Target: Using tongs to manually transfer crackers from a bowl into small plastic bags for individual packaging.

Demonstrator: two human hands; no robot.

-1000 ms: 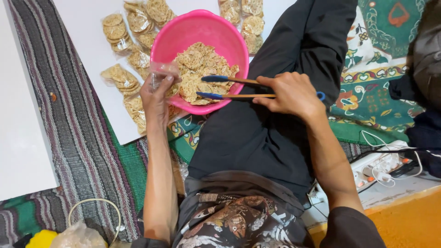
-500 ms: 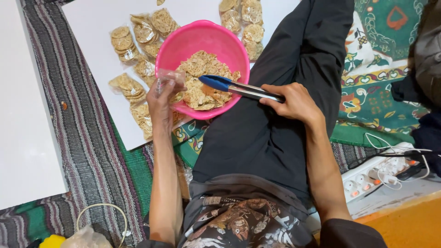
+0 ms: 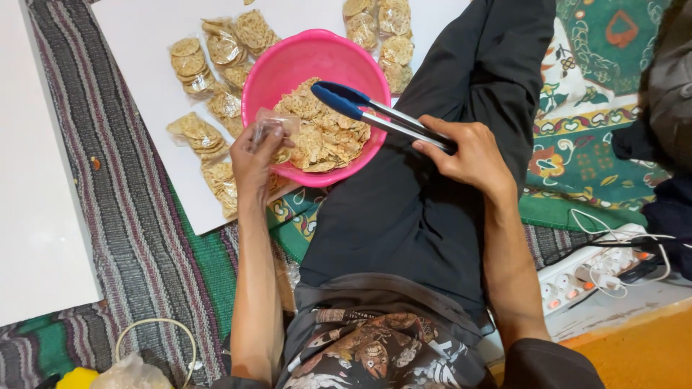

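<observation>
Right hand [image 3: 472, 155] grips tongs [image 3: 375, 114], blue tips nearly together above crackers [image 3: 324, 133] in pink bowl [image 3: 288, 65] on the floor; left hand [image 3: 254, 160] pinches a clear bag [image 3: 270, 126] at the bowl's rim, packed bags [image 3: 191, 61] beside.

My left hand [image 3: 256, 155] reaches up at centre-left, fingers pinched; my right hand [image 3: 468, 155], right of centre, is curled closed.
</observation>
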